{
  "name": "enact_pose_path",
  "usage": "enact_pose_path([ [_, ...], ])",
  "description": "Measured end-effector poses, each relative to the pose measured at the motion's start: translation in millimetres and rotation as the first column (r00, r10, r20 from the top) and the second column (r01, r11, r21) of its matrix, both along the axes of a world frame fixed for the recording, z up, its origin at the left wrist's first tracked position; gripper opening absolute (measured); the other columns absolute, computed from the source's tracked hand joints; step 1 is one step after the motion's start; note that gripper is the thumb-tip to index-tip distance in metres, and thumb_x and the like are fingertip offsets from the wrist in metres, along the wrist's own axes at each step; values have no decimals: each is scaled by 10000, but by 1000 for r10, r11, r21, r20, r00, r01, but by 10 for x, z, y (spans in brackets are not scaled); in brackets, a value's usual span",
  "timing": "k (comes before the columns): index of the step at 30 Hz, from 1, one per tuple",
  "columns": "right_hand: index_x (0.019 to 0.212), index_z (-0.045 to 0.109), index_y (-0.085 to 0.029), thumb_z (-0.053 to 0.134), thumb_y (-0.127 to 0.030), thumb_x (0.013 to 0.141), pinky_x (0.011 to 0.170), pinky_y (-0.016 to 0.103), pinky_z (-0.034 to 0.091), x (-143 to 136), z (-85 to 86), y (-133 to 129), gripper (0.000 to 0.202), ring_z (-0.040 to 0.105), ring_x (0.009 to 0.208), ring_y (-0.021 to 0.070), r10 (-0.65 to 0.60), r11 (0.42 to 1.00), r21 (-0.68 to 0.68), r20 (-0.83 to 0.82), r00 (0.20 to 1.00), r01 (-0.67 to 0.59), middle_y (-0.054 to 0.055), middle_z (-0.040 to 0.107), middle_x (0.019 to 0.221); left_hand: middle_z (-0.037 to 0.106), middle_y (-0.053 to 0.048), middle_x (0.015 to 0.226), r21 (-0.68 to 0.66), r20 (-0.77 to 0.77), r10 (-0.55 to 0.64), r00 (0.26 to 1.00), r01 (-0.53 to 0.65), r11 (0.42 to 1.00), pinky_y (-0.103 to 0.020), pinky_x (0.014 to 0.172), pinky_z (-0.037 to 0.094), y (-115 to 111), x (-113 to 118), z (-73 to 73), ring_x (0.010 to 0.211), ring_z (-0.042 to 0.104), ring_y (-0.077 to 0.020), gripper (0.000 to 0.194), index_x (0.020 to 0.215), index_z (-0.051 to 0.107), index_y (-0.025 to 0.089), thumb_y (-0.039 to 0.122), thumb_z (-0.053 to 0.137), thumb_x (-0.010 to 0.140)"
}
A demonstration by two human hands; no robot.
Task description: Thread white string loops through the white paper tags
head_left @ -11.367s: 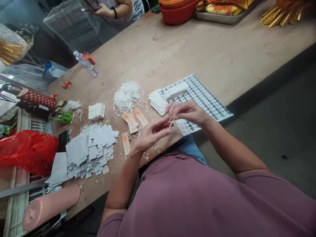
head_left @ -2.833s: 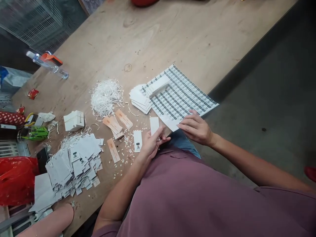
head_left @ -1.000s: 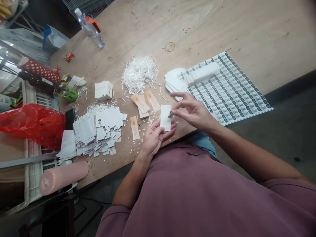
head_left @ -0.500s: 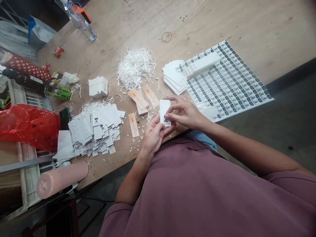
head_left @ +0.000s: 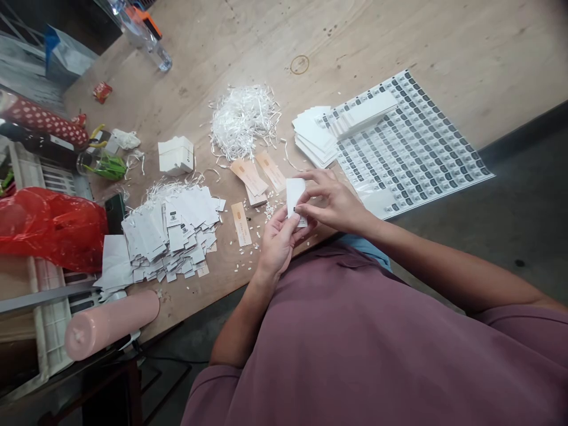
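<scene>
A white card tag (head_left: 294,190) is held upright in front of my body, above the table's near edge. My left hand (head_left: 276,241) grips its lower part, with the thumb across the front and the fingers behind. From the right, my right hand (head_left: 333,204) reaches over the tag, its fingers curled and closed against the card's right side. A small dark mark shows on the card by the right fingertips, partly covered. Just left of the hands lie orange printed cards (head_left: 249,177) and small white bits (head_left: 268,211).
A large heap of white tags (head_left: 173,231) lies at left, near a banded card stack (head_left: 176,155). White strings (head_left: 245,122) are piled at centre. A printed sticker sheet (head_left: 426,142) lies right, with white cards (head_left: 313,135) beside it. A pink bottle (head_left: 113,324) lies at the near left.
My left thumb has slid up over the tag's printed mark, so less of it shows. The right hand stays almost in place, and the view has shifted slightly.
</scene>
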State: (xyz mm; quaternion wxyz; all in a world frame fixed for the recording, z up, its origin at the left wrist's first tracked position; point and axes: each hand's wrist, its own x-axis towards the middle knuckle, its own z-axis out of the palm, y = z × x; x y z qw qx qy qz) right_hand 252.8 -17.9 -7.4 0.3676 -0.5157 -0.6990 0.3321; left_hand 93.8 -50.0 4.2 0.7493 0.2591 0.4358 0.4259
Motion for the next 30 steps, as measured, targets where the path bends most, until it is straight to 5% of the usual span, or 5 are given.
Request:
enact_pose_path([
  [7,807,778,-246,776,-269,801,1071,526,461,19,54,21,24,605,1193,301,-24,998,59,-75,997,28,60,695,1258,782,-57,1007,69,-57,55,997,-51,996,-423,1004,582,-40,6,-59,1106,717,-266,390,1017,702,179,379,849,716],
  [12,1206,714,-221,848,-425,740,746,361,579,122,48,180,526,657,814,198,-108,992,-97,-272,956,84,52,722,934,787,-97,952,13,-88,1,996,0,1000,-451,937,603,-97,-14,-17,1040,743,-299,454,1045,676,159,431,839,720],
  [18,1038,764,-160,695,-344,876,628,310,536,-35,-146,74,254,609,642,148,-51,997,-69,-271,961,34,34,702,765,703,-30,651,38,-301,-6,954,19,999,-336,634,597,-53,-21,-184,634,729,-214,475,928,633,162,561,796,727],
  [26,1368,596,-205,762,-408,839,963,629,441,1071,-103,-514,590,513,1217,396,-28,945,287,544,838,-155,191,627,1278,667,-136,1114,578,-803,460,380,304,757,-498,1039,460,130,-238,-226,1156,595,-306,410,1069,743,190,533,667,859],
  [30,1139,683,-205,608,-121,918,996,625,408,1379,-378,-701,247,587,1009,287,-236,854,506,585,776,-122,106,695,984,716,-140,1087,284,-672,-73,737,348,893,-430,947,539,133,189,-124,1012,684,-254,425,1108,745,172,514,690,861],
])
